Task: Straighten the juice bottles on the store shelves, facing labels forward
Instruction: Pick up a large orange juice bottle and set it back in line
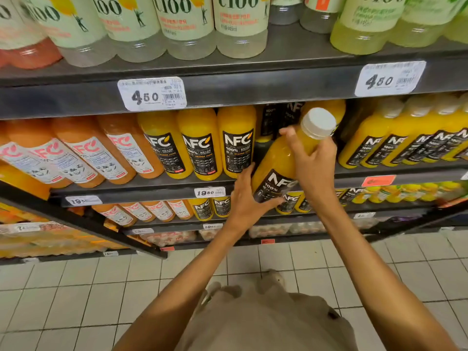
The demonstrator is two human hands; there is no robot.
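Note:
A large orange juice bottle [278, 163] with a white cap and a black NFC label is tilted out of the middle shelf [141, 190], cap toward me. My right hand [312, 160] grips its neck just below the cap. My left hand [247, 198] cups the bottle's lower end, thumb along its left side and fingers under the label. Three matching orange juice bottles [200, 145] stand to its left with labels facing forward. In the gap behind the held bottle stand more bottles [276, 117], black labels turned partly sideways.
Peach-coloured NFC bottles [83, 153] fill the shelf's left part, smaller orange juice bottles [405, 143] its right. Pale C100 bottles [184, 24] stand on the shelf above, behind price tags [152, 93]. Lower shelves hold more small bottles [202, 209]. White floor tiles [76, 300] lie below.

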